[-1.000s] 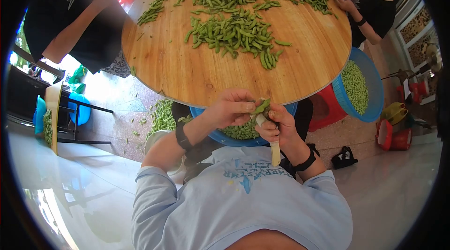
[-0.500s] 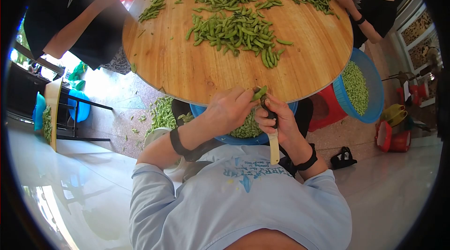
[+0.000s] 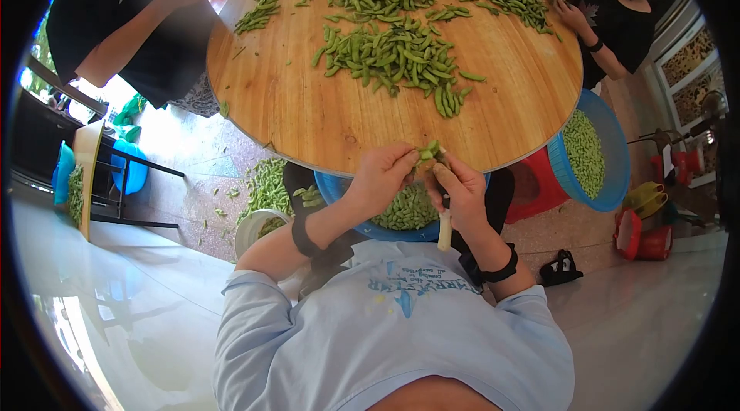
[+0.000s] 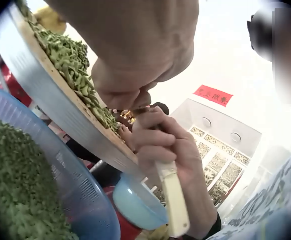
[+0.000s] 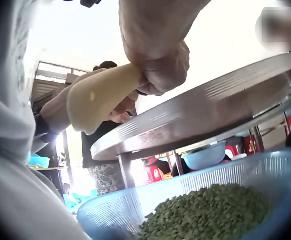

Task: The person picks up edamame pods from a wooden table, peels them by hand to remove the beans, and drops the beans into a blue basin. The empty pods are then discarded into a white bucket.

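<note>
Over the near table edge in the head view, my left hand (image 3: 382, 177) pinches a green bean pod (image 3: 428, 150) between thumb and fingertips. Close beside it, my right hand (image 3: 461, 193) grips a tool by its cream handle (image 4: 174, 202), its thumb up near the pod. The handle's end hangs below the fist; the tool's working end is mostly hidden by the fingers. Under both hands, a blue basket (image 3: 327, 187) holds a heap of shelled green beans (image 3: 406, 209). In the left wrist view, the fingertips of both hands meet.
A round wooden table (image 3: 308, 129) carries piles of pods (image 3: 393, 56). At right stands another blue basket (image 3: 605, 129) of beans by a red stool (image 3: 532, 187). More pods (image 3: 266, 183) lie on the floor at left near a white bucket (image 3: 248, 234). Two other people (image 3: 617, 25) are at the table.
My left hand has turned, showing its thumb and fingertips at the pod again. The cream handle has tipped and looks shorter in the head view. The hands stay together over the basket.
</note>
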Motion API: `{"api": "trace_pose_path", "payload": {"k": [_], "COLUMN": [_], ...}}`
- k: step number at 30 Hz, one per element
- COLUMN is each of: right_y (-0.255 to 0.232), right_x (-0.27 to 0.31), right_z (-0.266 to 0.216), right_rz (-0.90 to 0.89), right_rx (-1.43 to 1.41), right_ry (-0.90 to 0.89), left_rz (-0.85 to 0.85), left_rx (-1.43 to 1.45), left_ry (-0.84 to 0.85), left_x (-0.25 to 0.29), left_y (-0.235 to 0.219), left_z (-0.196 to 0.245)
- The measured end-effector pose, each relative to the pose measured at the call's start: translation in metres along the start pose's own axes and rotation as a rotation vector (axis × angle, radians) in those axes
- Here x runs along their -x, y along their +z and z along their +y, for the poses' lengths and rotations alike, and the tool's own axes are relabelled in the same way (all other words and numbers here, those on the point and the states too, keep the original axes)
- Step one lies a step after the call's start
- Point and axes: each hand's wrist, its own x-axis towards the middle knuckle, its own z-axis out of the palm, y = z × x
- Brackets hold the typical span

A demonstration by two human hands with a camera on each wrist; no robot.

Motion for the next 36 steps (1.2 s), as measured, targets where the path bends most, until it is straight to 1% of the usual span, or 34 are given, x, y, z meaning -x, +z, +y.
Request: {"api": "trace_pose_path", "payload": {"k": [2, 3, 5, 6, 8, 9, 11, 15, 17, 18, 20, 24, 26, 27, 29, 30, 32, 33, 36], "right_y": [-0.003, -0.002, 0.001, 0.000, -0.001, -0.002, -0.003, -0.006, -0.011, -0.011, -0.010, -0.011, -0.009, -0.006, 0.000, 0.002, 0.005, 0.003, -0.001], "right_x": [-0.004, -0.007, -0.013, -0.013, -0.011, -0.011, -0.013, -0.013, -0.013, -0.012, -0.011, -0.008, -0.004, -0.001, 0.007, 0.009, 0.012, 0.012, 0.012], "right_z": [-0.001, 0.001, 0.006, 0.004, 0.000, 0.001, 0.000, 0.000, 0.005, 0.007, 0.009, 0.010, 0.004, 0.002, 0.000, 0.000, 0.001, 0.002, 0.007], "right_rz": [0.099, 0.102, 0.144, 0.144, 0.123, 0.124, 0.095, 0.054, 0.025, 0.023, 0.033, 0.022, -0.024, -0.028, -0.060, -0.062, -0.128, -0.156, -0.202], "right_rx": [0.453, 0.452, 0.766, 0.767, 1.050, 1.050, 1.152, 1.210, 1.235, 1.234, 1.281, 1.282, 1.273, 1.275, 1.325, 1.326, 1.347, 1.361, 1.369], "right_ry": [-0.137, -0.135, -0.486, -0.486, -0.563, -0.560, -0.710, -0.706, -0.673, -0.672, -0.683, -0.688, -0.675, -0.685, -0.696, -0.706, -0.761, -0.745, -0.765], "left_rz": [0.013, 0.011, 0.009, 0.010, 0.026, 0.025, -0.022, -0.012, -0.057, -0.055, -0.074, -0.070, -0.062, -0.058, -0.174, -0.173, -0.127, -0.142, -0.102], "left_rx": [-0.456, -0.456, -0.581, -0.580, -0.632, -0.630, -0.631, -0.637, -0.653, -0.653, -0.595, -0.582, -0.290, -0.292, -0.179, -0.182, -0.491, -0.510, -0.486], "left_ry": [0.229, 0.226, 0.354, 0.355, 0.507, 0.505, 0.428, 0.460, 0.342, 0.339, 0.241, 0.279, 0.061, 0.070, -0.116, -0.108, 0.261, 0.175, 0.178], "left_x": [0.002, 0.004, 0.009, 0.009, 0.010, 0.013, 0.017, 0.016, 0.020, 0.021, 0.023, 0.027, 0.025, 0.025, 0.028, 0.028, 0.023, 0.023, 0.020], "left_y": [-0.003, -0.002, 0.002, 0.003, 0.004, 0.004, 0.005, 0.004, 0.003, 0.003, 0.002, 0.002, 0.001, 0.001, 0.003, 0.003, 0.003, 0.005, 0.013], "left_z": [-0.004, -0.003, 0.001, 0.000, -0.003, -0.005, -0.007, -0.007, -0.001, -0.002, -0.005, -0.024, -0.027, -0.024, -0.020, -0.027, -0.047, -0.044, -0.060]}}
